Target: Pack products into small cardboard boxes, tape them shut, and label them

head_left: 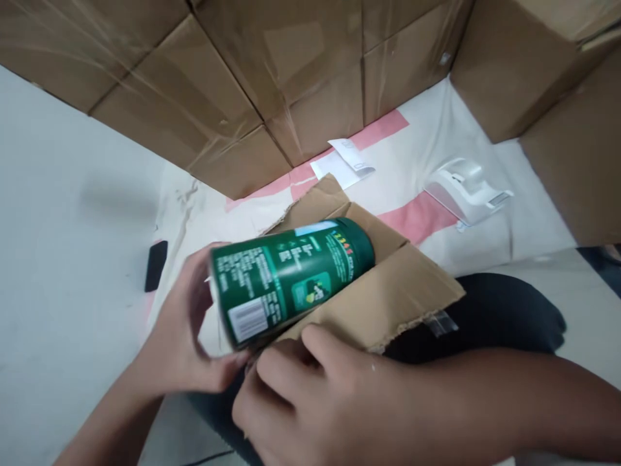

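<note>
A green printed canister with a barcode lies tilted in the opening of a small cardboard box, its darker green end inside the flaps. My left hand is closed around the canister's near, white-edged end, thumb below and fingers behind it. My right hand is closed on the near side of the box, fingers curled at the flap's torn edge. The inside of the box is mostly hidden by the canister and flaps. A bit of clear tape hangs from the flap.
Stacked, taped cardboard boxes form a wall ahead, with more boxes at right. A white tape dispenser and a folded paper rest on the pink-and-white cloth. At left is a black phone-like object.
</note>
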A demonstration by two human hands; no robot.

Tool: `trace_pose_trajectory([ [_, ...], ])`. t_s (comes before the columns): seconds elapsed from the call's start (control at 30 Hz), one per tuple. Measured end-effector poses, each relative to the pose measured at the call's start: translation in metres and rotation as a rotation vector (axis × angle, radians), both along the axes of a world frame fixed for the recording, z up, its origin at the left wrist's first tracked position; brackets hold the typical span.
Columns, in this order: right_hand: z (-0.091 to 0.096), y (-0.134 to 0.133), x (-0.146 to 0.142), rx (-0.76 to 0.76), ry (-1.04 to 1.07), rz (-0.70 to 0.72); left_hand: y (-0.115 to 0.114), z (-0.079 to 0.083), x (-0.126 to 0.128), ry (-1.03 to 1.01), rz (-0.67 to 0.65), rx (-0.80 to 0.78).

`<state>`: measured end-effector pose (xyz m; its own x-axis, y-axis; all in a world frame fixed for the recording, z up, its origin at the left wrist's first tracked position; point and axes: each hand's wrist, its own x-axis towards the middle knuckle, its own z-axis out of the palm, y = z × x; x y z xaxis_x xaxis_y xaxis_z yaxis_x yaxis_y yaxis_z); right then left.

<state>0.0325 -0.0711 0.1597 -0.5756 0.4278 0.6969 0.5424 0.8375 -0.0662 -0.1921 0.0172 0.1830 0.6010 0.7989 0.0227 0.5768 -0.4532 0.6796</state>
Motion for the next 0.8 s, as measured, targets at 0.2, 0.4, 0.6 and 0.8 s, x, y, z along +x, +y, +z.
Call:
trace_pose_trajectory([
  [0.2,-0.009,-0.014,-0.001,0.070,0.069,-0.069,0.021,-0.006,0.033,0.066,-0.276,-0.189],
  [0.4,-0.022,-0.020,-0.010,0.092,0.167,-0.176,0.025,0.001,0.050,0.572,-0.434,0.114],
  [0.6,-0.028,-0.032,-0.014,0.090,0.174,-0.159,-0.005,-0.015,0.079,0.988,-0.667,0.675],
  [0.8,0.010,-0.031,0.072,-0.174,0.111,-0.060,-0.013,-0.007,0.080,0.907,-0.663,0.661],
])
